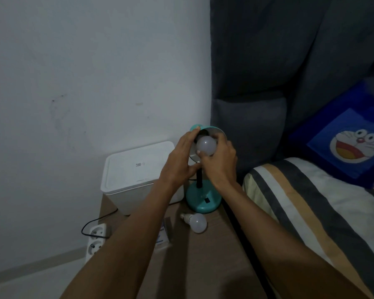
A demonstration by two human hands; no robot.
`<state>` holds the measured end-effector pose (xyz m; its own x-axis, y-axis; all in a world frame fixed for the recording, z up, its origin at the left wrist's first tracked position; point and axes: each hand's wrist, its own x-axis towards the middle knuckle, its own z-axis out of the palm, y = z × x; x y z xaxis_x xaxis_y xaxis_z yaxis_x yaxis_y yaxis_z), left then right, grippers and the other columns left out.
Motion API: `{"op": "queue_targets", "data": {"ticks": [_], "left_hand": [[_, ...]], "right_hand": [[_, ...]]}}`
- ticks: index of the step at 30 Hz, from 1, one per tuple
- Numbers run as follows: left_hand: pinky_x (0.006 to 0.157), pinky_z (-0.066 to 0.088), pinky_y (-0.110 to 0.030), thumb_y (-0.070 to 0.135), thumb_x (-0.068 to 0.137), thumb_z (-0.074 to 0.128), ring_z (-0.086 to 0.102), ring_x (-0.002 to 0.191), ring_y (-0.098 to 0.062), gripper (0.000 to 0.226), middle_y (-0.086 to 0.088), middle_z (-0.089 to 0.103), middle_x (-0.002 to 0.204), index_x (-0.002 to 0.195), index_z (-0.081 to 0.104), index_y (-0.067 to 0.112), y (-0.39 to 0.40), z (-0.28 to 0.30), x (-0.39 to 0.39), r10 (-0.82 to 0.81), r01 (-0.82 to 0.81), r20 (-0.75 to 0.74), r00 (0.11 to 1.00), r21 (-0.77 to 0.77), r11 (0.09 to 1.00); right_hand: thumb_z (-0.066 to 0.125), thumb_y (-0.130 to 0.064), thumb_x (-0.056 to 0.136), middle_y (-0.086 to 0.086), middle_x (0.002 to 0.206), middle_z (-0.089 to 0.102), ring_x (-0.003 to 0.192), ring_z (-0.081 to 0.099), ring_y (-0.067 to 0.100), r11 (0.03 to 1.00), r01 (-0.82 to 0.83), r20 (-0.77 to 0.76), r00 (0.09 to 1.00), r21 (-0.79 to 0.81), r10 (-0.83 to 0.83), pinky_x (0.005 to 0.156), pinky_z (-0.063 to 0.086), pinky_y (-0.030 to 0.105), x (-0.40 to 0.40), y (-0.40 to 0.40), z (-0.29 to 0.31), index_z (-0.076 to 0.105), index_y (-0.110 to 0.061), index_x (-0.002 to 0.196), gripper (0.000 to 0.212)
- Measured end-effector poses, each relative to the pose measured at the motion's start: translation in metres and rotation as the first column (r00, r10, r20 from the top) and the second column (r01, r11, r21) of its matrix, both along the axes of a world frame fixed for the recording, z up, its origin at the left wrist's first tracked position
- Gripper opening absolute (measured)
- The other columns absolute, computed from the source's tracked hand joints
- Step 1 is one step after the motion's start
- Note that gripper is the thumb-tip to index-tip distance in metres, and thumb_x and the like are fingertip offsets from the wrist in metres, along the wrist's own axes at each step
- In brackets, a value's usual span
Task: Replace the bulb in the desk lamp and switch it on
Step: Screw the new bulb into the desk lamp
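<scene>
Bulb at the socket — seating step

Right-hand fingers gripped the bulb inside the lamp shade; the left hand clasped the shade's rim. Spare bulb lay on the bench — next likely twisting home, then the base switch.

A white bin crowds the lamp base leftward; a spare bulb lies before it.

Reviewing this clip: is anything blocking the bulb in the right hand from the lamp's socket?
Nothing visible does. The right hand grips the bulb at the mouth of the lamp shade, which the left hand holds steady. The socket itself is hidden behind the bulb. The other bulb lies apart on the table.
</scene>
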<state>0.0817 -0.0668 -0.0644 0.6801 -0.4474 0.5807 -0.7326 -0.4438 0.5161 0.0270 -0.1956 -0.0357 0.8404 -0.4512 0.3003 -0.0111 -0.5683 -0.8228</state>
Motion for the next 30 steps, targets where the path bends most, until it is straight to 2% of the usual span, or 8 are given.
{"op": "queue_targets", "data": {"ticks": [5, 8, 12, 17, 20, 23, 26, 30], "left_hand": [[0.115, 0.031, -0.01, 0.011, 0.079, 0.091, 0.04, 0.148, -0.015, 0.102, -0.007, 0.04, 0.163, 0.161, 0.031, 0.013, 0.0025, -0.0015, 0.0031, 0.012, -0.012, 0.0, 1.0, 0.019, 1.0], [0.113, 0.03, -0.007, 0.009, 0.079, 0.09, 0.039, 0.146, -0.01, 0.102, -0.006, 0.04, 0.163, 0.162, 0.031, 0.014, 0.0021, -0.002, 0.0035, 0.017, -0.017, 0.003, 1.0, 0.025, 1.0], [0.115, 0.031, -0.01, 0.005, 0.08, 0.088, 0.04, 0.146, -0.011, 0.099, -0.008, 0.041, 0.162, 0.161, 0.032, 0.012, 0.0004, -0.0006, 0.0022, 0.009, -0.009, 0.004, 1.0, 0.006, 1.0], [0.114, 0.028, -0.007, 0.012, 0.08, 0.09, 0.037, 0.147, -0.009, 0.102, -0.008, 0.039, 0.163, 0.161, 0.03, 0.014, 0.0021, 0.0, 0.0026, 0.018, -0.018, 0.006, 1.0, 0.016, 1.0], [0.114, 0.027, -0.006, 0.014, 0.081, 0.09, 0.036, 0.146, -0.007, 0.1, -0.004, 0.039, 0.163, 0.161, 0.03, 0.013, 0.0026, 0.0001, 0.0026, 0.012, -0.012, 0.009, 1.0, 0.008, 1.0], [0.115, 0.029, -0.009, 0.008, 0.08, 0.089, 0.039, 0.147, -0.01, 0.099, -0.008, 0.04, 0.162, 0.16, 0.031, 0.011, 0.0009, 0.0008, 0.0019, 0.004, -0.004, 0.009, 1.0, -0.004, 1.0], [0.116, 0.03, -0.011, 0.004, 0.081, 0.087, 0.04, 0.147, -0.013, 0.097, -0.009, 0.041, 0.161, 0.16, 0.03, 0.011, -0.0003, 0.0018, 0.0007, -0.005, 0.005, 0.011, 1.0, -0.015, 1.0], [0.116, 0.028, -0.01, 0.006, 0.081, 0.088, 0.038, 0.147, -0.01, 0.097, -0.008, 0.04, 0.163, 0.16, 0.031, 0.01, 0.0008, 0.0007, 0.0018, 0.002, -0.002, 0.006, 1.0, 0.003, 1.0]], "right_hand": [[0.055, -0.061, 0.093, 0.014, 0.106, 0.07, 0.097, 0.068, 0.032, 0.991, 0.107, -0.109, 0.989, 0.075, -0.098, 0.068, 0.044, 0.029, 0.0005, -0.0032, 0.0049, 0.065, -0.005, 0.113, 0.06], [0.059, -0.059, 0.091, 0.014, 0.118, 0.066, 0.105, 0.066, 0.03, 0.991, 0.083, -0.052, 0.996, 0.109, -0.078, 0.078, 0.055, 0.036, 0.0005, -0.0001, 0.0035, 0.055, -0.01, 0.124, 0.06], [0.076, -0.042, 0.083, 0.009, 0.131, 0.056, 0.115, 0.058, 0.025, 0.997, 0.016, -0.012, 1.0, 0.08, -0.015, 0.091, 0.053, 0.039, 0.0009, 0.0011, 0.0029, 0.048, -0.016, 0.133, 0.063], [0.064, -0.051, 0.091, 0.012, 0.115, 0.068, 0.102, 0.067, 0.03, 0.995, 0.037, -0.025, 0.999, 0.091, -0.035, 0.08, 0.056, 0.036, 0.0015, -0.002, 0.0037, 0.052, -0.018, 0.122, 0.047], [0.056, -0.057, 0.093, 0.013, 0.117, 0.066, 0.104, 0.065, 0.032, 0.998, 0.059, -0.033, 0.998, 0.005, -0.059, 0.081, 0.053, 0.036, 0.0021, -0.0021, 0.0033, 0.053, -0.015, 0.124, 0.052], [0.06, -0.045, 0.095, 0.013, 0.128, 0.054, 0.112, 0.06, 0.032, 0.999, 0.022, 0.003, 1.0, -0.028, -0.022, 0.084, 0.045, 0.034, 0.0009, -0.0005, 0.0044, 0.051, -0.011, 0.133, 0.052], [0.074, -0.036, 0.087, 0.01, 0.13, 0.05, 0.11, 0.059, 0.031, 0.998, -0.045, 0.016, 0.999, -0.043, 0.046, 0.088, 0.051, 0.037, -0.0015, 0.0001, 0.0028, 0.049, -0.019, 0.135, 0.057], [0.07, -0.045, 0.086, 0.013, 0.121, 0.065, 0.105, 0.066, 0.032, 1.0, 0.005, -0.023, 1.0, -0.001, -0.005, 0.086, 0.057, 0.045, 0.0018, -0.0014, 0.0002, 0.049, -0.017, 0.132, 0.058]]}}
